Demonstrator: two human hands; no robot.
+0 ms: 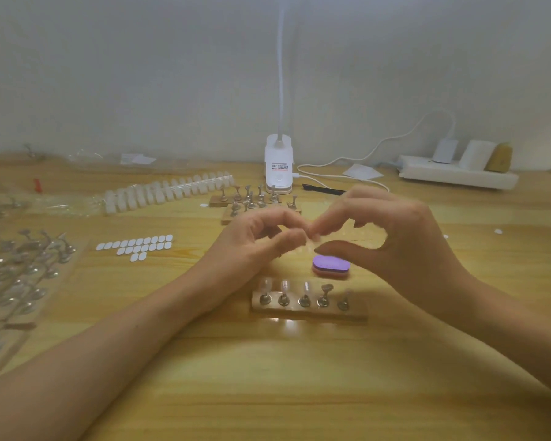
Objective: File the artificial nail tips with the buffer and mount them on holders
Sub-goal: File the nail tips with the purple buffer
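My left hand (261, 240) and my right hand (395, 237) meet fingertip to fingertip above the table, both pinching a small clear nail tip (314, 239). Just below them lies the purple and pink buffer (330, 265), untouched. In front of it stands a wooden holder strip (309, 313) with several metal holders; three on the left carry clear nail tips, the two on the right are bare. A strip of unfiled white nail tips (169, 192) lies at the back left.
White adhesive pads (137, 246) lie left of my hands. More holder strips (255, 202) stand behind them. Bagged metal holders (19, 272) fill the left edge. A lamp base (278, 167), its cable and a power strip (458, 175) line the wall.
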